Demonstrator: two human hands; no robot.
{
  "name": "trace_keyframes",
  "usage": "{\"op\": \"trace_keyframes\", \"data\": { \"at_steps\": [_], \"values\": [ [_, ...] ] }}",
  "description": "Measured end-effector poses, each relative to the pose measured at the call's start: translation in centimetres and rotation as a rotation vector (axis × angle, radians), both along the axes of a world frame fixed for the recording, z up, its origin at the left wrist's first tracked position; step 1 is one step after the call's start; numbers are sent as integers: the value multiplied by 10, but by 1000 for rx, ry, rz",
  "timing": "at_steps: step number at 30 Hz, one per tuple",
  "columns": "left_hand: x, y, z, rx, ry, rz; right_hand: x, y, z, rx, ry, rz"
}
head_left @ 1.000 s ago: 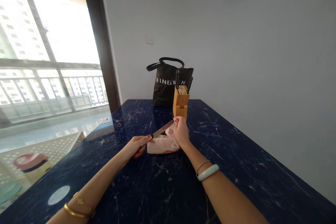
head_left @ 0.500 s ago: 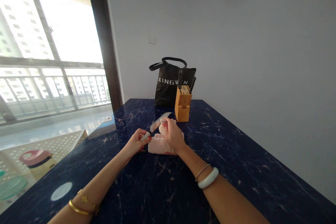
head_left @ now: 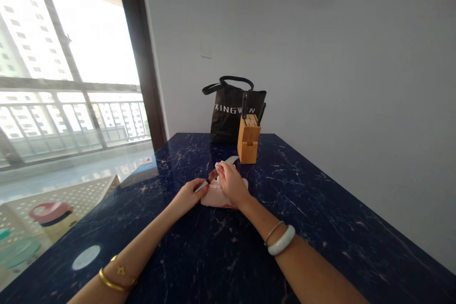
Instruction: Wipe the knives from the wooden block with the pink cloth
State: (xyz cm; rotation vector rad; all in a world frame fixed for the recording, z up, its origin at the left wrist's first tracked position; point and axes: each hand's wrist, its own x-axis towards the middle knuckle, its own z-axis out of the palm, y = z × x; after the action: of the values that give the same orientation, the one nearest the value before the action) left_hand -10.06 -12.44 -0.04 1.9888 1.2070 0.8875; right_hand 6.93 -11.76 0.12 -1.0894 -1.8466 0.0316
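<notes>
Left hand (head_left: 190,194) is closed round the knife (head_left: 212,175) handle, right hand (head_left: 231,181) pinching cloth (head_left: 213,196) against the blade, over the tabletop (head_left: 213,256) near the knife block (head_left: 247,148). If that cloth slips, a nick's likely.

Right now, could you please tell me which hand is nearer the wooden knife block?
Right: the right hand, holding the pink cloth against the blade, is close in front of the wooden knife block, slightly left. The left hand, on the knife handle, is farther left.

The knife blade (head_left: 213,175) looks metal, the towel (head_left: 213,196) cloth, the table (head_left: 302,199) glossy.
</notes>
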Motion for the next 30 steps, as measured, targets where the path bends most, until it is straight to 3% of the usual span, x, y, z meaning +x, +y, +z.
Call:
{"op": "trace_keyframes", "data": {
  "at_steps": [6,10,18,25,30],
  "values": [
    [-2,-1,-2,222,195,75,-5,-4,-2,-33,-110,50],
    [-3,1,-3,258,248,77,-9,-5,-2,-10,-190,118],
    [-2,-1,-1,287,342,67,1,-2,1,-51,-76,-55],
    [-3,-2,0,276,344,69,-8,-6,-1,-38,-203,63],
    [-3,-4,5,303,304,68,0,0,-1,-41,-58,-21]
  ]
}}
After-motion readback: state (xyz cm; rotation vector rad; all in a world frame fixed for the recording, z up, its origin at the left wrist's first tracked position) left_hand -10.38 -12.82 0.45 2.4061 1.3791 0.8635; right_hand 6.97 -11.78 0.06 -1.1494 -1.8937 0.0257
